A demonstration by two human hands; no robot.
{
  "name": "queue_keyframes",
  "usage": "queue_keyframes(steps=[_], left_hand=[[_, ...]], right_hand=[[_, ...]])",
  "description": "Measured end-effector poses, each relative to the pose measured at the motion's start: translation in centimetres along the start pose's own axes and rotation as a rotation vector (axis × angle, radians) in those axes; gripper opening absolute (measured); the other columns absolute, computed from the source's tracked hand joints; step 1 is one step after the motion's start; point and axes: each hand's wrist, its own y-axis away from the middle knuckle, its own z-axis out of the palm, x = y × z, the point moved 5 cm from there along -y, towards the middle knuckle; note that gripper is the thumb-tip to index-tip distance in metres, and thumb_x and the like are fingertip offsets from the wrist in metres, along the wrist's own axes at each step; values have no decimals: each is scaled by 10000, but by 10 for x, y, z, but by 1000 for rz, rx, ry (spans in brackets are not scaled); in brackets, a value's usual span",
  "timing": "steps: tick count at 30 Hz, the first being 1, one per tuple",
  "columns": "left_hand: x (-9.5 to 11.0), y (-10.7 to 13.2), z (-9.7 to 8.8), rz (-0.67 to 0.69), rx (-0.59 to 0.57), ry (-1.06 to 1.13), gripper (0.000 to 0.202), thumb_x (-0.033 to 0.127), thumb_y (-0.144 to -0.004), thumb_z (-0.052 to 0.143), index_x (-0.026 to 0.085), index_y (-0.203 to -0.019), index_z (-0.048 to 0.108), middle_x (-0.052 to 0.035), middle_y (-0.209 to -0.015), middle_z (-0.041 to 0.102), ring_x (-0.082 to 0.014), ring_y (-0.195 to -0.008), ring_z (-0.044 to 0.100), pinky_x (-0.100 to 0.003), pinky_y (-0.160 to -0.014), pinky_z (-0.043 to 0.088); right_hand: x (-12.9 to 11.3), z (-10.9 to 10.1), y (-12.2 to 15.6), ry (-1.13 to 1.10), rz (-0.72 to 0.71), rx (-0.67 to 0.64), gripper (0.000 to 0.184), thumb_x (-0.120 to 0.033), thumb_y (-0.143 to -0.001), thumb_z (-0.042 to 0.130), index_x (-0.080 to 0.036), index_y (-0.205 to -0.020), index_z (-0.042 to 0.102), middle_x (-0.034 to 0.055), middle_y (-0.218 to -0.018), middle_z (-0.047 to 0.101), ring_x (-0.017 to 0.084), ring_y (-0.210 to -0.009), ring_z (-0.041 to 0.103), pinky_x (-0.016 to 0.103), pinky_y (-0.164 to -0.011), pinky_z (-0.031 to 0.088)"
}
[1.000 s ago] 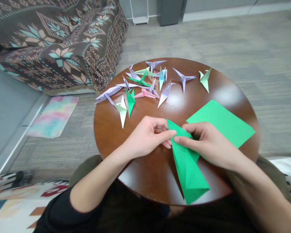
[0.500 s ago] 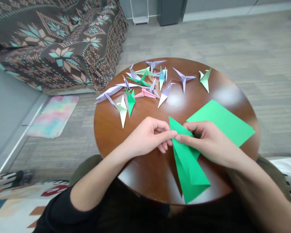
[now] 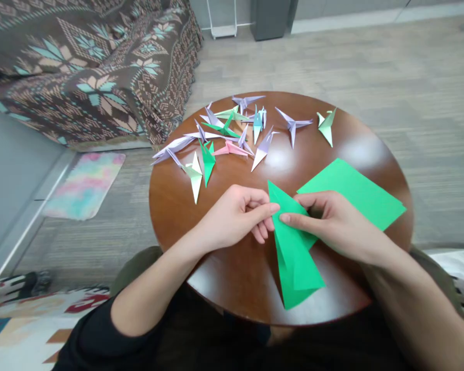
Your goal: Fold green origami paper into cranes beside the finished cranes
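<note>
A partly folded sheet of green origami paper point(image 3: 297, 263) is held above the near part of the round table, its narrow point up and its wide flaps hanging toward me. My left hand point(image 3: 251, 212) pinches its left edge between thumb and fingers. On the other side my right hand point(image 3: 325, 219) grips the paper, thumb on top and fingers behind it. Flat beyond my right hand lies green paper point(image 3: 355, 193), squarish and unfolded. The fingertips under the folded sheet are partly hidden.
Several folded paper cranes cover the table's far left, among them a pink crane point(image 3: 231, 148) and a dark green crane point(image 3: 208, 161). A pale green crane point(image 3: 326, 127) stands far right. Past the brown round table point(image 3: 170, 206) is a sofa with a patterned cover point(image 3: 100, 87).
The folded green paper's lower end has swung up and to the left. My right thumb has slid slightly down from the left thumb, and both hands stay on the paper.
</note>
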Motion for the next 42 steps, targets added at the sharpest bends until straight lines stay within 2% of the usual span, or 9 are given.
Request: queue_keyframes(steps=[10, 13, 17, 20, 23, 29, 34, 39, 42], left_hand=[[-2, 0, 1, 9, -17, 4, 332, 373, -872, 787, 140, -685, 643, 12, -574, 665, -84, -464, 620, -171, -475, 502], [-2, 0, 1, 19, 36, -32, 332, 373, -833, 813, 147, -672, 631, 33, -560, 625, -70, -442, 545, -175, -442, 428], [-1, -1, 2, 91, 69, -45, 251, 366, -788, 835, 143, -786, 719, 39, -617, 607, -70, -514, 497, -191, -481, 365], [-3, -2, 0, 84, 102, -69, 260, 349, -788, 818, 131, -712, 700, 49, -554, 536, -62, -485, 433, -199, -461, 309], [-3, -2, -7, 70, 151, -109, 247, 310, -781, 802, 123, -675, 681, 55, -514, 504, -60, -464, 425, -199, -447, 288], [8, -3, -28, 112, 191, -136, 155, 248, -762, 809, 117, -742, 727, 46, -538, 565, -52, -438, 445, -189, -426, 305], [12, 0, -41, 192, 300, -88, 209, 311, -830, 777, 136, -742, 704, 55, -513, 541, -45, -428, 442, -165, -417, 310], [6, 0, -16, 61, 43, -36, 263, 314, -774, 857, 140, -797, 661, 46, -581, 620, -71, -462, 550, -164, -435, 441], [4, 1, -8, 37, -1, -58, 272, 305, -801, 845, 134, -756, 638, 42, -573, 620, -69, -469, 571, -155, -449, 468]], right_hand=[[0, 0, 0, 26, -9, -17, 341, -521, -864, 773, -189, -790, 745, -4, -731, 687, 163, -671, 562, 269, -629, 442], [1, 2, 1, 45, -1, -42, 341, -522, -875, 758, -190, -802, 734, -4, -740, 670, 165, -672, 547, 276, -626, 434], [0, 2, 3, 66, -13, -19, 364, -521, -872, 756, -192, -735, 682, -22, -686, 590, 148, -640, 492, 270, -582, 392], [-2, 4, 3, 91, -21, -8, 368, -508, -876, 755, -195, -711, 654, -24, -675, 568, 146, -645, 480, 268, -580, 385], [-1, 7, 3, 110, -17, -44, 355, -493, -883, 748, -193, -722, 647, -28, -679, 561, 141, -643, 469, 266, -586, 384], [2, 9, 4, 73, 35, -114, 325, -475, -879, 748, -181, -755, 684, -17, -697, 603, 145, -650, 499, 266, -595, 401], [2, 9, 4, 50, 58, -128, 328, -473, -868, 757, -175, -746, 697, -3, -712, 636, 155, -660, 520, 273, -602, 421], [1, 8, 4, 47, 20, -97, 267, -419, -881, 754, -181, -767, 718, -22, -695, 621, 136, -646, 500, 262, -602, 404], [-1, 8, 3, 85, -12, -81, 198, -368, -879, 751, -188, -797, 750, -27, -697, 624, 130, -652, 499, 256, -598, 389]])
